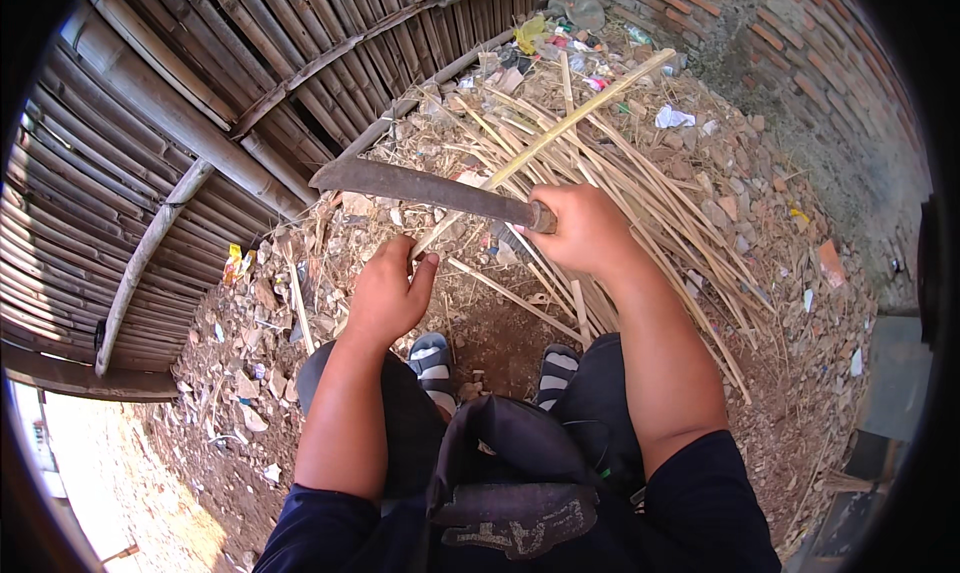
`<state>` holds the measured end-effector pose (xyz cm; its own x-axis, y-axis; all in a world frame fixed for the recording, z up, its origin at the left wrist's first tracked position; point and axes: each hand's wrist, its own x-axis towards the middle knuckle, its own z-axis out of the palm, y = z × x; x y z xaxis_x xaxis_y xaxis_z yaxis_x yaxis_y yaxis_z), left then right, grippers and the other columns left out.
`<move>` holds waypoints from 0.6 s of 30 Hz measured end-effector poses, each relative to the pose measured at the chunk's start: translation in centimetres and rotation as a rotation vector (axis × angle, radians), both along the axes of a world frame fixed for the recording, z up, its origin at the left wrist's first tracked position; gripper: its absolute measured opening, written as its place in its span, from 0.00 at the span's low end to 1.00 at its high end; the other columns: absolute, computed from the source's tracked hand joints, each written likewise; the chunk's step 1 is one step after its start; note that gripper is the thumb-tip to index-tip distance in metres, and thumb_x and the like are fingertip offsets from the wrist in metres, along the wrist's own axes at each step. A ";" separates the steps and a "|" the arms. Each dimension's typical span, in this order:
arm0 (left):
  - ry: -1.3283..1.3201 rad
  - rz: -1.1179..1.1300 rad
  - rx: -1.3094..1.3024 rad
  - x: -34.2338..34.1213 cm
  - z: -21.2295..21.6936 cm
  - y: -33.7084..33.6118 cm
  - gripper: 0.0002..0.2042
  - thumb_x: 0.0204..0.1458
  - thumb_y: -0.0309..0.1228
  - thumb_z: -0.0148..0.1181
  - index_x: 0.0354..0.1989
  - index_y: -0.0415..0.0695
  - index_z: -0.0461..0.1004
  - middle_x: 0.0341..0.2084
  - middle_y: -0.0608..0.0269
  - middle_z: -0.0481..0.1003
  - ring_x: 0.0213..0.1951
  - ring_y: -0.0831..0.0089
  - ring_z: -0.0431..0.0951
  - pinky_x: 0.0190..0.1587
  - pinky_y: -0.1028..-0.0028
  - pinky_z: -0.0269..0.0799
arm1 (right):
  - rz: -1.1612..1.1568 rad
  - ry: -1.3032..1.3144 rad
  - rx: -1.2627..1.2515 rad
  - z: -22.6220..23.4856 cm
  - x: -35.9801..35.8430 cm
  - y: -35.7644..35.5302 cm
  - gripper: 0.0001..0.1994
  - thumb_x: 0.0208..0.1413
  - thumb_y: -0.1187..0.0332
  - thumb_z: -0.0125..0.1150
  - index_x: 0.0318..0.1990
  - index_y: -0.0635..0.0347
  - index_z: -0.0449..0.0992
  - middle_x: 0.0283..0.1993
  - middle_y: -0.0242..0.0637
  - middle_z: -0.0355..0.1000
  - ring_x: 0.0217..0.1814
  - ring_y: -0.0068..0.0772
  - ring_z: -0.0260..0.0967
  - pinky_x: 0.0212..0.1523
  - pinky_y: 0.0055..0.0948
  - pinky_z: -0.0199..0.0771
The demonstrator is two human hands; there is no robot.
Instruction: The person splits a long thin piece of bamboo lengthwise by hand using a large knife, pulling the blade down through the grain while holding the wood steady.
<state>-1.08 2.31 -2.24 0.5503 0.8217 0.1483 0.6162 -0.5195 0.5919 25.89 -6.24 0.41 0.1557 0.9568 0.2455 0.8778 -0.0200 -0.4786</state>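
Note:
My right hand (pixel 578 228) is closed round the handle of a machete (pixel 430 187), whose long dark blade points left. The blade crosses over a pale bamboo strip (pixel 575 115) that slants up and away to the right. Near the strip's lower end, my left hand (pixel 388 291) grips it between thumb and fingers. Whether the blade's edge touches the strip I cannot tell. Under and beyond my hands lies a loose pile of split bamboo strips (pixel 655 208) on the ground.
A bamboo-slat wall (pixel 150 163) with a pole along its foot rises on the left. At the back right stands a brick wall (pixel 830 73). Stones, dry straw and litter, including a white crumpled scrap (pixel 674 118), cover the ground. My sandalled feet (pixel 432 369) are below my hands.

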 end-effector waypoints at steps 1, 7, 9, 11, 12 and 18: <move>0.024 0.029 -0.010 0.2 0.3 0.0 0.16 0.61 0.39 0.63 0.41 0.35 0.75 0.33 0.40 0.79 0.36 0.41 0.81 0.40 0.51 0.75 | 0.001 0.023 -0.050 0.5 -0.4 -0.2 0.14 0.48 0.57 0.76 0.39 0.53 0.82 0.28 0.45 0.77 0.32 0.54 0.77 0.34 0.47 0.74; 0.036 0.117 0.134 0.5 0.7 -0.1 0.17 0.58 0.43 0.65 0.33 0.39 0.76 0.27 0.45 0.80 0.31 0.44 0.81 0.35 0.52 0.76 | 0.053 -0.007 0.002 -0.1 -0.5 -0.2 0.15 0.49 0.56 0.76 0.38 0.55 0.82 0.29 0.46 0.77 0.32 0.54 0.76 0.34 0.46 0.73; 0.052 0.124 0.144 0.4 0.7 -0.1 0.17 0.57 0.43 0.65 0.32 0.39 0.77 0.28 0.45 0.80 0.32 0.44 0.82 0.36 0.52 0.76 | 0.058 -0.035 0.072 -0.3 -0.4 -0.3 0.15 0.49 0.56 0.76 0.38 0.55 0.82 0.29 0.46 0.77 0.31 0.54 0.76 0.34 0.46 0.73; 0.062 0.142 0.143 0.4 0.7 -0.2 0.16 0.57 0.44 0.65 0.34 0.40 0.78 0.28 0.46 0.81 0.32 0.44 0.82 0.36 0.52 0.77 | 0.026 -0.111 0.089 -0.3 -0.1 -0.2 0.12 0.48 0.60 0.75 0.38 0.52 0.82 0.30 0.45 0.79 0.34 0.53 0.79 0.36 0.48 0.76; 0.063 0.143 0.142 0.3 0.8 -0.2 0.16 0.57 0.44 0.65 0.34 0.40 0.78 0.28 0.46 0.81 0.32 0.44 0.82 0.36 0.52 0.77 | 0.028 -0.110 0.089 -0.3 0.2 0.0 0.12 0.48 0.60 0.75 0.38 0.52 0.82 0.30 0.45 0.79 0.34 0.53 0.79 0.36 0.48 0.76; -0.032 0.195 0.070 0.5 0.8 -0.7 0.17 0.56 0.44 0.66 0.35 0.40 0.80 0.29 0.46 0.81 0.32 0.45 0.82 0.37 0.52 0.76 | -0.048 0.063 -0.040 -0.4 -0.1 0.5 0.12 0.49 0.62 0.74 0.39 0.54 0.82 0.30 0.46 0.78 0.33 0.55 0.77 0.35 0.48 0.74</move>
<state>-0.56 1.58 -1.42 0.3763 0.8991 0.2236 0.6905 -0.4331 0.5794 25.76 -5.78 -0.02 0.2159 0.9567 0.1950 0.8434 -0.0821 -0.5309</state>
